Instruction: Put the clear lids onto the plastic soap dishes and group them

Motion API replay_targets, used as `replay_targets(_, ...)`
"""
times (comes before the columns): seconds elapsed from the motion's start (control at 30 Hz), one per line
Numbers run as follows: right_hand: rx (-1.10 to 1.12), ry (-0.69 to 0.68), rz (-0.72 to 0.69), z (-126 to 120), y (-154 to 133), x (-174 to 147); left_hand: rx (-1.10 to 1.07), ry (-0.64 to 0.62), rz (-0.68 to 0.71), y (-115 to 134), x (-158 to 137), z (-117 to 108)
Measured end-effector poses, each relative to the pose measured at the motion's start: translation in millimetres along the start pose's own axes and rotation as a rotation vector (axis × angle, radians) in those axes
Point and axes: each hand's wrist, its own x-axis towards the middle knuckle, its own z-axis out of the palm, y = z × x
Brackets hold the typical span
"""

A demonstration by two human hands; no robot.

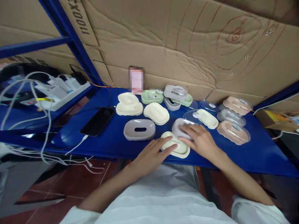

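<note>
My left hand (155, 152) reaches over a cream soap dish piece (181, 151) near the table's front edge. Its thumb and index finger are stretched apart and rest on or just above that piece. With my right hand (202, 138) I grip a pale lilac soap dish piece (178, 127), fingers over its top; it sits just behind the cream piece and partly overlaps it. To the left lies a lilac soap dish base (139, 133) with an oval slot. Behind it are a cream tray (156, 113) and two stacked cream pieces (129, 109).
Green and lilac soap dishes (175, 92) stand at the back, and peach ones with clear lids (233, 133) at the right. A black phone (97, 122) on a cable and a white power strip (67, 96) are at the left. Cardboard (149, 40) walls the back.
</note>
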Motion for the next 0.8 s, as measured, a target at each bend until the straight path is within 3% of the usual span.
replay_targets(0.17, 0.049, -0.068, -0.093, 17, -66, -26, -0.009, 0.089, -0.014, 0, 7, -1)
replay_targets(0.33, 0.041, -0.033, -0.135, 17, -82, -33, -0.005, 0.028, -0.010, -4, 7, 3)
replay_targets(0.47, 0.146, -0.037, -0.174, 6, -43, -31, 0.037, 0.016, -0.004, -3, 8, 2)
replay_targets(0.63, -0.001, -0.004, 0.152, 3, 39, -13, 0.019, 0.032, -0.029, -2, 9, -1)
replay_targets(0.7, -0.066, -0.051, 0.198, 8, 54, -10, 0.005, 0.060, -0.048, -2, 9, -1)
replay_targets(0.8, -0.085, -0.107, 0.142, 15, 53, -12, -0.023, 0.089, -0.054, -1, 9, -2)
